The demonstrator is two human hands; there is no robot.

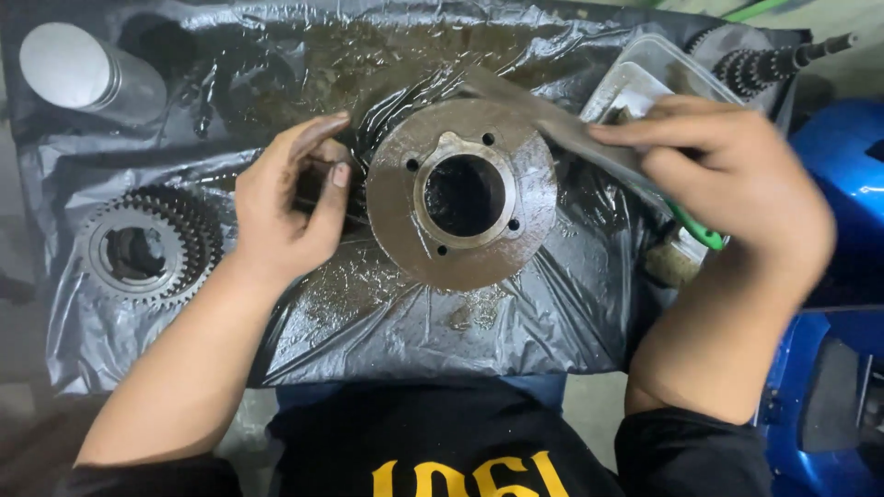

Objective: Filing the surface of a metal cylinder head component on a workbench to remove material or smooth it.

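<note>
A head-worn camera looks down at a person's lap, where a black plastic sheet (pixel 387 322) smeared with oil serves as the working surface. At its centre lies a round, rusty-brown metal disc (pixel 460 195) with a large central hole and four small bolt holes around a raised collar. It rests flat on the sheet.

The left hand (pixel 281 204) sits just beside the disc's left edge, its fingers curled narrowly, thumb and fingertips pinched on something small and dark; what it is cannot be told.

The right hand (pixel 737 179) is blurred with motion. Its fingers are closed on a flat grey blade (pixel 543 115) with a green handle (pixel 697 228), the blade laid across the disc's upper right rim.

To scrape well, it seems wise to keep the blade at a low angle against the face and to steady the disc from the left, since the oily sheet looks slippery.

Around them: a toothed gear (pixel 147 247) at the left, a silver cylinder (pixel 87 72) at the upper left, a clear plastic tray (pixel 658 78) and a geared shaft (pixel 769 63) at the upper right, and a blue body panel (pixel 843 193) at the right edge.
</note>
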